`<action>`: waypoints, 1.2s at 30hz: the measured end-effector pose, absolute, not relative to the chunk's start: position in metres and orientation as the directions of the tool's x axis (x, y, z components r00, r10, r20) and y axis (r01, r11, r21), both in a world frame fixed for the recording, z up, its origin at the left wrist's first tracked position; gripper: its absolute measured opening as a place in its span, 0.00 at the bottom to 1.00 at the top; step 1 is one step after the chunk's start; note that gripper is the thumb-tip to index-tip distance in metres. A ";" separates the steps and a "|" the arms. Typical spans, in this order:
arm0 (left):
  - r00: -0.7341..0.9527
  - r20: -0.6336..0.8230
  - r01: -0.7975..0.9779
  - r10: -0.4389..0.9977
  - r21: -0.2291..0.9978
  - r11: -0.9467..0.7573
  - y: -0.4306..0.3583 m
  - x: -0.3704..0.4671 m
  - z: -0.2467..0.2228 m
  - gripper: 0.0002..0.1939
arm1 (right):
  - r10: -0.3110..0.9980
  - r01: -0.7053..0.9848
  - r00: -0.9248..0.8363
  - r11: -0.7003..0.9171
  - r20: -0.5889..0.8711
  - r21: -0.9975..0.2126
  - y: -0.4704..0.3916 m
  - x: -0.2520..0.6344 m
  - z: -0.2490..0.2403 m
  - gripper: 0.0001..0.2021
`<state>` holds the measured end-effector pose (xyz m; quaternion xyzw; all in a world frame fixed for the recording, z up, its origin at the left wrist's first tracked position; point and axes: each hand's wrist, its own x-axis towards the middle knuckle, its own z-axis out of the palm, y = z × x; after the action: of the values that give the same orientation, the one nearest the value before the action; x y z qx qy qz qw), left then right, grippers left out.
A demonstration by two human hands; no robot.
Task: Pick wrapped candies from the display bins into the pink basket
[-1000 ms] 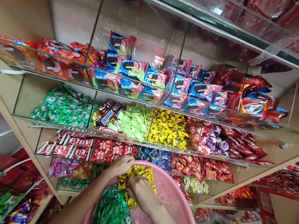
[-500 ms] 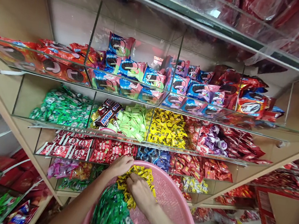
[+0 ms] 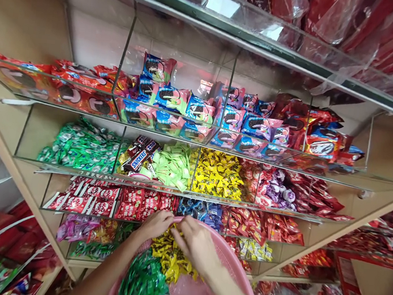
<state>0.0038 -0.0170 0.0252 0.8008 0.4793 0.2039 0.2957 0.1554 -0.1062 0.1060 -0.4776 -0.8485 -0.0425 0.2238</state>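
Observation:
A pink plastic basket (image 3: 239, 271) with a mesh wall stands in front of me, tilted against the lower shelves. My left hand (image 3: 155, 224) is closed on its far rim. Yellow-wrapped candies (image 3: 169, 260) lie in a heap at the basket's far side. Just over them, close to the rim, is my right hand (image 3: 197, 244), its fingers curled; whatever they may hold is hidden. Green-wrapped candies (image 3: 147, 284) fill the basket's left part, near my left forearm.
Tiered shelves with clear dividers rise ahead. One row holds green candies (image 3: 83, 146), Snickers bars (image 3: 138, 160), pale green packets (image 3: 173, 166) and yellow candies (image 3: 218, 173). Above sit blue cookie packs (image 3: 170, 96); below, red packets (image 3: 147, 203). A glass shelf edge (image 3: 230, 37) juts overhead.
My right hand has come up from within the yellow candies toward the far rim. More of the basket's pink floor shows beside the heap. My left hand stays on the rim.

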 end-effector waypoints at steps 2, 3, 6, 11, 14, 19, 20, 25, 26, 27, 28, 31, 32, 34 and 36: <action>0.452 0.041 0.653 0.891 0.665 -0.362 -0.018 0.004 0.026 0.14 | 0.778 0.832 -0.347 0.513 0.524 -0.211 -0.096 0.171 0.130 0.10; 0.453 0.038 0.659 0.891 0.659 -0.363 -0.018 0.004 0.028 0.14 | 0.767 0.839 -0.289 0.491 0.573 -0.234 -0.089 0.180 0.141 0.09; 0.457 0.023 0.670 0.889 0.648 -0.361 -0.020 0.005 0.032 0.13 | 0.787 0.898 -0.133 0.352 0.602 -0.262 -0.060 0.207 0.167 0.06; 0.459 0.000 0.671 0.889 0.656 -0.346 -0.019 0.004 0.034 0.14 | 0.949 0.925 -0.042 0.155 0.313 -0.347 -0.012 0.238 0.182 0.01; 0.470 0.018 0.653 0.882 0.666 -0.362 -0.017 0.004 0.031 0.14 | 0.985 0.930 -0.072 0.123 0.158 -0.345 0.004 0.241 0.183 0.06; 0.452 0.023 0.650 0.892 0.676 -0.348 -0.015 0.004 0.026 0.12 | 0.983 0.966 -0.091 0.126 0.159 -0.225 0.008 0.235 0.185 0.08; 0.445 0.019 0.653 0.895 0.677 -0.339 -0.015 0.004 0.026 0.12 | 0.979 0.970 -0.102 0.137 0.176 -0.199 0.007 0.234 0.185 0.07; 0.442 0.008 0.656 0.897 0.679 -0.330 -0.015 0.004 0.024 0.13 | 0.948 0.975 -0.166 0.199 0.273 -0.098 0.002 0.233 0.183 0.04; 0.440 0.007 0.661 0.898 0.674 -0.329 -0.015 0.004 0.025 0.13 | 0.937 0.976 -0.169 0.203 0.305 -0.084 0.000 0.233 0.184 0.04; 0.436 0.005 0.668 0.900 0.669 -0.327 -0.016 0.004 0.026 0.13 | 0.922 0.976 -0.166 0.205 0.350 -0.076 -0.003 0.232 0.186 0.05; 0.433 0.002 0.674 0.902 0.664 -0.325 -0.016 0.004 0.027 0.13 | 0.899 0.975 -0.160 0.208 0.408 -0.077 -0.008 0.230 0.188 0.06; 0.431 -0.006 0.679 0.902 0.661 -0.319 -0.018 0.005 0.032 0.13 | 0.790 0.946 -0.142 0.287 0.596 -0.154 -0.029 0.222 0.194 0.08; 0.433 -0.004 0.677 0.901 0.662 -0.322 -0.019 0.005 0.033 0.13 | 0.751 0.919 -0.143 0.343 0.645 -0.195 -0.038 0.217 0.195 0.08; 0.434 -0.001 0.677 0.901 0.660 -0.325 -0.019 0.005 0.033 0.13 | 0.705 0.840 -0.166 0.468 0.690 -0.276 -0.059 0.207 0.193 0.09; 0.434 0.008 0.679 0.901 0.655 -0.333 -0.018 0.005 0.031 0.13 | 0.713 0.747 -0.230 0.566 0.663 -0.349 -0.078 0.196 0.184 0.09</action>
<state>0.0050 -0.0184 0.0315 0.7942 0.4972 0.1888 0.2939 0.1959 -0.0784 0.1841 -0.4656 -0.7838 -0.0210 0.4105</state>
